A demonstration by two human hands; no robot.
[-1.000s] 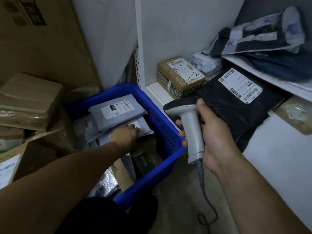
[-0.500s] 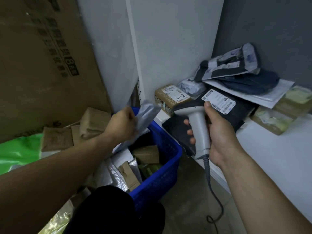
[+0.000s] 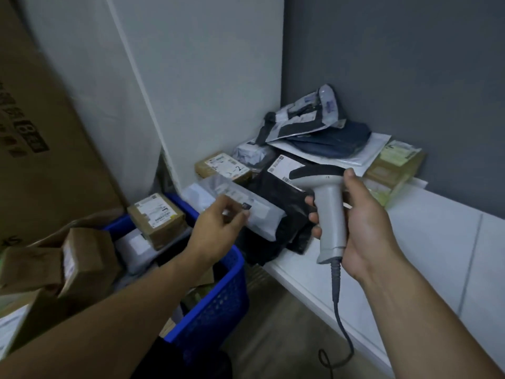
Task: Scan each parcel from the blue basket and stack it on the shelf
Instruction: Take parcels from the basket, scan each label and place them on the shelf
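The left hand [image 3: 216,228] is pinching the grey mailer [image 3: 259,214], its grip clamped on the near edge, holding it over the black parcel [image 3: 284,192] on the shelf [image 3: 437,242], just beyond the blue basket [image 3: 218,299]. The right hand [image 3: 366,231] is keeping its grip wrapped round the scanner [image 3: 330,214]. The mailer is probably going to handle light, floppy and slick, so a firm edge pinch is suiting it

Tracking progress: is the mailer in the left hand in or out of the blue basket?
Out: the left hand holds the mailer beyond the blue basket, by the black parcel on the shelf.
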